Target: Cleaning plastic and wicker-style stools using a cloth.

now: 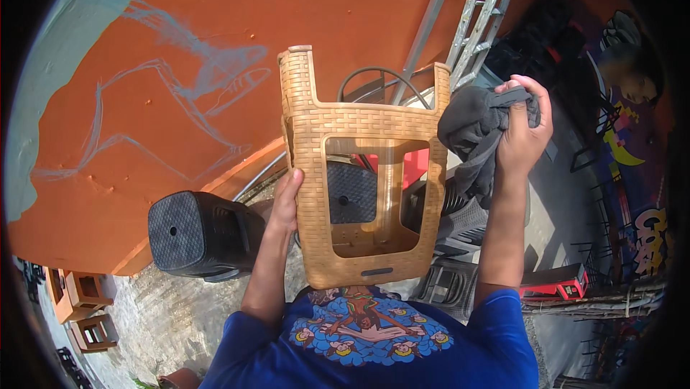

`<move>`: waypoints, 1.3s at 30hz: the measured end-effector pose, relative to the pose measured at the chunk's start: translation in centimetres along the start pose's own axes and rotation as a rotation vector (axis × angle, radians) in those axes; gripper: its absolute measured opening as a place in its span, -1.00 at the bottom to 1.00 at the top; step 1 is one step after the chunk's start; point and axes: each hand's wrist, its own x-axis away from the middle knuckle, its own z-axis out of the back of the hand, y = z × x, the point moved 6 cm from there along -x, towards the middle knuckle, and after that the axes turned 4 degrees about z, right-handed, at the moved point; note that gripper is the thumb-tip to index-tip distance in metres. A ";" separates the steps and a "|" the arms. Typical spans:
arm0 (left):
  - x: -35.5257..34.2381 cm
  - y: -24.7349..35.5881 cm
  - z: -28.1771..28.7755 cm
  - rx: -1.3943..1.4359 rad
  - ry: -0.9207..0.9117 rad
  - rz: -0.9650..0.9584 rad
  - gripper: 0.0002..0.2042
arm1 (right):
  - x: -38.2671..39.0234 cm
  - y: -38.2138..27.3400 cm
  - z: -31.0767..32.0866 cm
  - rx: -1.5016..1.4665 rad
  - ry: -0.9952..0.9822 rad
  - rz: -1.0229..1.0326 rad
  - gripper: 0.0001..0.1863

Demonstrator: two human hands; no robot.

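A tan woven-pattern plastic stool (372,272) is held up in front of me on its side, legs pointing away and a large square opening facing me. My left hand (286,202) grips its left side, thumb along the edge. My right hand (523,123) is closed round a bunched dark grey cloth (467,126), which touches or hangs just beside the upper right leg of the stool.
Dark stools (188,234) stand on the concrete at left and behind mine. Brown stools (90,295) sit far left. An orange wall (180,44) with blue sketches backs them. Ladders (474,15) lean upper right. A red-and-black box (553,281) and bundled sticks (589,306) lie right.
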 end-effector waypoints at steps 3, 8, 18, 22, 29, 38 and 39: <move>-0.4 0.1 -0.5 -0.143 0.039 0.054 -0.49 | 4.0 8.0 -2.5 0.606 -0.136 0.141 -0.70; 0.2 -1.5 1.4 0.036 0.279 0.056 -0.45 | 12.2 17.4 -3.9 0.948 -0.552 -0.003 -0.41; -1.0 -3.4 2.0 0.005 0.145 0.148 -0.31 | 11.9 15.8 -11.4 0.907 -0.616 0.133 -0.74; -1.4 -4.8 1.1 -0.028 0.246 0.133 -0.31 | 17.0 11.0 -21.8 0.462 -0.887 0.291 -0.78; -1.1 -6.7 3.4 -0.008 0.216 0.115 -0.19 | 11.7 15.2 -30.5 0.565 -0.946 0.537 -0.82; 0.4 -3.6 1.0 0.175 -0.044 0.081 0.26 | 13.8 15.8 -29.6 0.845 -1.241 0.442 -0.78; 0.0 -3.3 1.1 0.540 -0.399 0.058 0.29 | 15.6 13.7 -28.9 0.754 -1.270 0.439 -0.77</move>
